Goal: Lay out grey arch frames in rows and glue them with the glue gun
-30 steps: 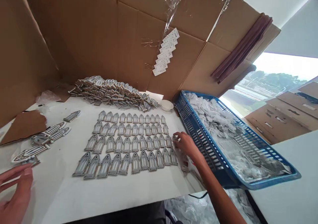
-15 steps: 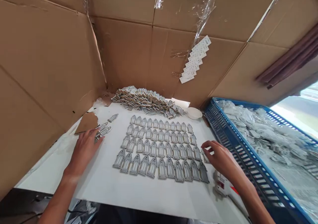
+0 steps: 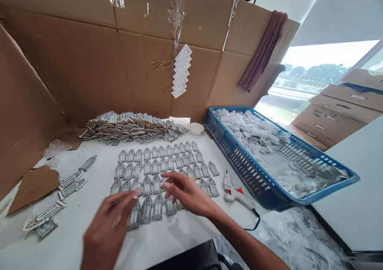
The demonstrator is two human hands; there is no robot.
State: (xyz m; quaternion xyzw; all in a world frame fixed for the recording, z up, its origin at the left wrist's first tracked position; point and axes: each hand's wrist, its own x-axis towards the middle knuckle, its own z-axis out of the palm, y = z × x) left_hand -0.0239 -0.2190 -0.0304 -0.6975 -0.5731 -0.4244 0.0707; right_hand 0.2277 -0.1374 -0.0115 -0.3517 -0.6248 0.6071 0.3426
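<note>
Rows of small grey arched, window-shaped pieces (image 3: 156,207) lie on the white tabletop (image 3: 74,232). My left hand (image 3: 110,222), smeared by motion, is over the left end of the front rows. Its fingers are drawn together, with a blurred grey arched piece (image 3: 136,183) at the tips. Over the middle of the front rows hovers my right hand (image 3: 188,192), its bent index finger and thumb apart, with nothing seen between them. To the left lie several loose arched pieces (image 3: 73,187), some with reddish-brown markings.
A heap of arched pieces (image 3: 128,126) rests against the cardboard wall (image 3: 134,70), near a white bowl (image 3: 196,129). To the right stands a blue crate (image 3: 239,170) of plastic-wrapped items. A glue gun (image 3: 236,194) with its cord lies between rows and crate. Torn cardboard (image 3: 34,188) is at left.
The view has turned to the right. My left hand has left the loose pieces and come over the rows. My right hand has moved from the rows' right end to their middle.
</note>
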